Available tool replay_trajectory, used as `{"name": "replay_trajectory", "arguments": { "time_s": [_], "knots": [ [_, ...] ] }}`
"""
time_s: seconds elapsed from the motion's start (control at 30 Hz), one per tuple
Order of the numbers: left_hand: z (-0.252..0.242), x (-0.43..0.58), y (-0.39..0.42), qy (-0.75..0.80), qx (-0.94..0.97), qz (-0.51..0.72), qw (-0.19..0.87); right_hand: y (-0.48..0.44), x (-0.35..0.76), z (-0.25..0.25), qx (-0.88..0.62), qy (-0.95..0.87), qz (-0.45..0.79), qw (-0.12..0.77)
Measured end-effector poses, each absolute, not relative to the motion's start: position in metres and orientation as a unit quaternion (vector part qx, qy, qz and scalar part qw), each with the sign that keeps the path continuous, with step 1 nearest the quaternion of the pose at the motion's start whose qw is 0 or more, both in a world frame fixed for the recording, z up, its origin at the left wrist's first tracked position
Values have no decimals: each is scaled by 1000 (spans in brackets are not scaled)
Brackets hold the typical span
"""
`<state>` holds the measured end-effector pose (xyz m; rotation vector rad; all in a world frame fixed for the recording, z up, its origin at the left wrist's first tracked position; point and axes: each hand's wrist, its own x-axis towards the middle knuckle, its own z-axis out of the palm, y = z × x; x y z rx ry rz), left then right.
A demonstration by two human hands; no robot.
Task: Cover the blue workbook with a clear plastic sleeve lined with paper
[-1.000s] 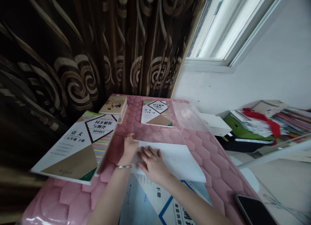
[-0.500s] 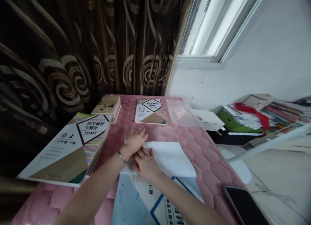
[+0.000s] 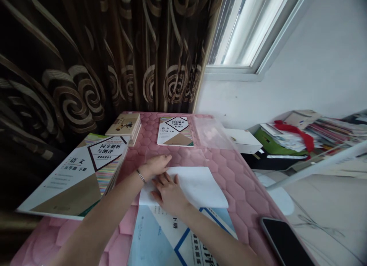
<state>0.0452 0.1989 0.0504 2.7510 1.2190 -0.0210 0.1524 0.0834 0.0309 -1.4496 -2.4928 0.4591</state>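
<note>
A blue-and-white book [image 3: 155, 235] lies in front of me, with a blank white page or inner cover [image 3: 197, 185] turned up across its far part. A clear plastic book cover [image 3: 190, 157] extends beyond the page's far edge and is hard to make out against the table. My left hand [image 3: 156, 166], with a bracelet on its wrist, is at the upper left corner, its fingers drawn together on the plastic. My right hand [image 3: 170, 193] presses flat on the left part of the white page, fingers spread, just below the left hand.
The table has a pink quilted-pattern cover [image 3: 243, 201]. A stack of books [image 3: 71, 174] and smaller books [image 3: 124, 126] stand left. A workbook [image 3: 175, 132], a clear sheet [image 3: 212, 132] and a white box [image 3: 243, 139] lie at the back. A phone [image 3: 286, 241] rests near the right edge.
My left hand's spread fingers have drawn together, and it has shifted slightly left. My right hand stays on the page. The whole view has shifted a little.
</note>
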Motion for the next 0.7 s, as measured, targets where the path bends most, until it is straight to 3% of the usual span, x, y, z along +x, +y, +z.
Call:
{"name": "replay_trajectory", "arguments": {
  "time_s": [0.7],
  "knots": [
    [50,69,197,418,907,-43,27,83,151,28,-495,-848,142,125]
  ]
}}
